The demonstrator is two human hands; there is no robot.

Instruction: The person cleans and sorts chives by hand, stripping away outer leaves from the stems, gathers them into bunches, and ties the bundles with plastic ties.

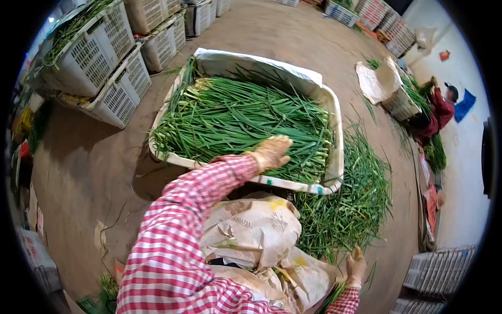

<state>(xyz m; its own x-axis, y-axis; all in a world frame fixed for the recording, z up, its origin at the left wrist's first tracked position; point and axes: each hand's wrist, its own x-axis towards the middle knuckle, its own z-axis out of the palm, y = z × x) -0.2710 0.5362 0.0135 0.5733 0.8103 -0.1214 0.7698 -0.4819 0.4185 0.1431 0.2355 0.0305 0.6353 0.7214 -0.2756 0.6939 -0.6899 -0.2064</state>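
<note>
My left hand [271,153], in a tan glove, rests on the green stalks [246,115] laid inside a white plastic crate [334,136], near its front rim. Its fingers are spread, pointing right. My right hand [356,266], gloved too, is low at the right beside my apron [253,225], its fingers raised and apart, with nothing visible between them. Some green stalks [334,295] lie just below its wrist. A white liner [261,62] lines the crate's far side. Against the crate's right side is a loose heap of greens [355,193] on the floor.
Stacked white crates [99,63] with greens stand at the upper left. At the right a person in a dark red top [442,111] works beside another crate [401,104]. More crates [439,269] are at the lower right and crate stacks [384,26] at the back right.
</note>
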